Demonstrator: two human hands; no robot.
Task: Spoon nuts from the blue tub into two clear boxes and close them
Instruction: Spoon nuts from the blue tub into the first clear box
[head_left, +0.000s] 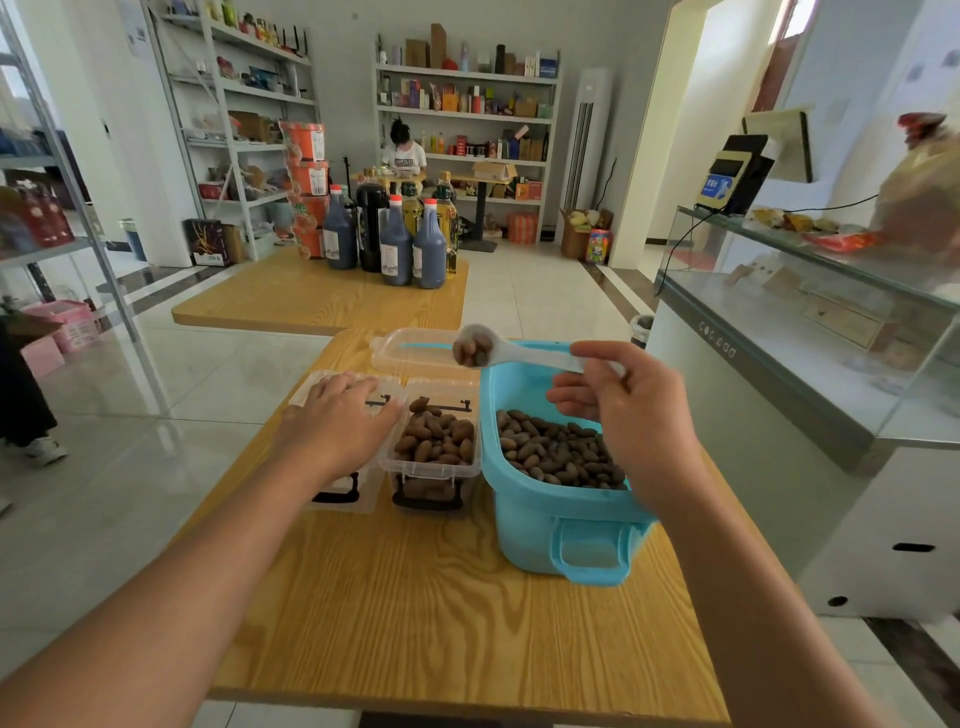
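Blue tub sits at the right of the wooden bench, roughly half full of brown oval nuts. Right hand has its fingers pinched on the handle of a white spoon, loaded with nuts, held above the tub's far-left rim. Left hand lies flat, fingers relaxed, on the lidded left clear box; the right clear box, touching the tub, is open and nearly full, its clear lid lying behind it.

On the wooden table, the blue plastic tub of nuts sits at three o'clock from two clear plastic boxes (side by side); a clear loose lid lies at twelve.
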